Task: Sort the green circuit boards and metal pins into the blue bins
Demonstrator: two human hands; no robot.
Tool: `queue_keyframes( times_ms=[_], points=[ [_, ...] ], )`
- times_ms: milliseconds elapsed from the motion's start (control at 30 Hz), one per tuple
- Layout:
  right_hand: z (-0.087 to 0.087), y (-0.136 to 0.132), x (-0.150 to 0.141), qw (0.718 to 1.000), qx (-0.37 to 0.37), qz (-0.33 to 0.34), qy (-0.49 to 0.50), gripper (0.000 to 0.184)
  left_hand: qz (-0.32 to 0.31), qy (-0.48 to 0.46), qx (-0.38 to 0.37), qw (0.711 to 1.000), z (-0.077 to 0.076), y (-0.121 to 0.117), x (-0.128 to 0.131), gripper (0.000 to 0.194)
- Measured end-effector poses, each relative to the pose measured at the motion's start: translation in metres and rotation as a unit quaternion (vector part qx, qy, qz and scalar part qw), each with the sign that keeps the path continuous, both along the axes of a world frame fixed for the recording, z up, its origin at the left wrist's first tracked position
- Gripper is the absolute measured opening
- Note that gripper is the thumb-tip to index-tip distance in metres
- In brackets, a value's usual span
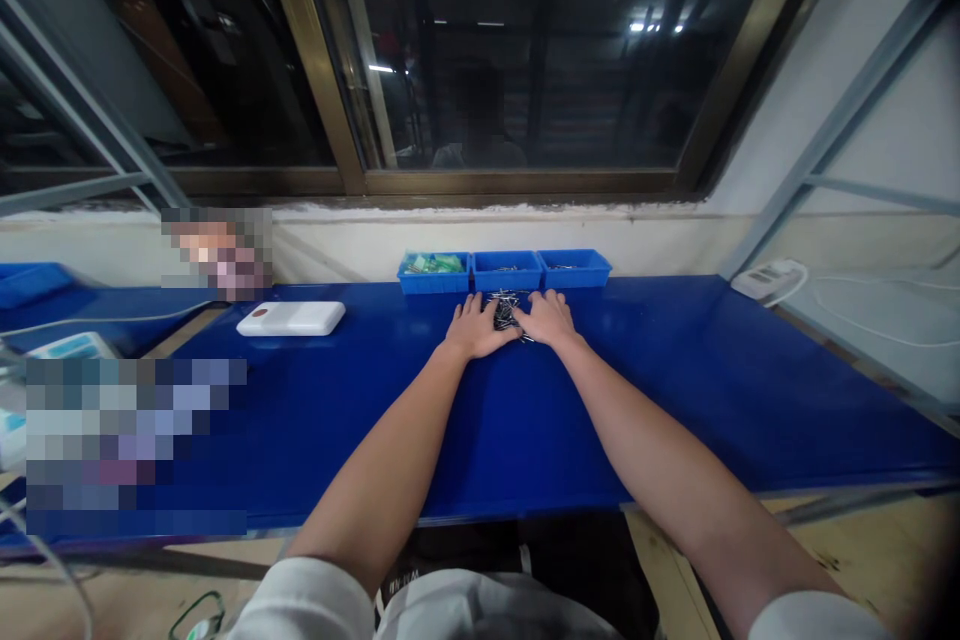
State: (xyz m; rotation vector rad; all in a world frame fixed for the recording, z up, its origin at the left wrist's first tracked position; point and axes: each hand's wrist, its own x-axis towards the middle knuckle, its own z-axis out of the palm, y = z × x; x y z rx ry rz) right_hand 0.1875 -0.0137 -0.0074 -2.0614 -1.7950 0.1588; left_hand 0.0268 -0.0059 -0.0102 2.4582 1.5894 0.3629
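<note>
A pile of small, thin metal pieces [505, 312], shaped like screws or nails, lies on the blue tabletop [517, 420]. My left hand [477, 328] rests at the pile's left side, fingers stretched forward and thumb reaching in along its near edge. On the right side, my right hand [550, 318] has its fingers apart and its thumb at the pile. Both hands are open and touch the pile's edges. Just behind it, three blue bins stand in a row: the left bin [405, 285] has green packets in it, the middle bin [510, 277] and right bin [585, 276] some small metal pieces.
A white power bank-like block [292, 318] lies on the left of the table. A white power strip [769, 278] with a cable sits at the far right corner. Metal frame posts [832, 130] rise at both sides, and a window stands behind the table.
</note>
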Motion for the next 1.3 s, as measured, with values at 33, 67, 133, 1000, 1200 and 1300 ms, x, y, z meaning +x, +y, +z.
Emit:
queue_keyframes(
  times_ms=[33,67,133,1000,1200,1300],
  points=[
    [-0.001,0.001,-0.001,1.0,0.006,0.007,-0.006,0.053,-0.003,0.006,0.0,1.0,0.0,0.0,0.0,0.084],
    [-0.002,0.002,-0.002,1.0,0.013,0.015,-0.008,0.049,-0.006,0.01,0.002,1.0,-0.001,0.0,0.0,0.083],
    [-0.004,0.005,-0.003,0.999,0.029,0.036,-0.002,0.041,-0.011,0.012,0.008,1.0,-0.002,0.001,0.001,0.083],
    [-0.012,0.022,0.014,0.926,0.169,0.111,0.32,0.026,-0.076,-0.121,0.207,0.968,0.0,0.011,0.001,0.025],
    [-0.011,0.023,0.011,0.888,0.166,0.167,0.395,0.024,-0.069,-0.136,0.227,0.962,0.004,0.009,0.0,0.021],
    [-0.009,0.02,0.009,0.87,0.147,0.186,0.432,0.02,-0.055,-0.124,0.228,0.964,0.005,0.009,-0.001,0.018]
  ],
)
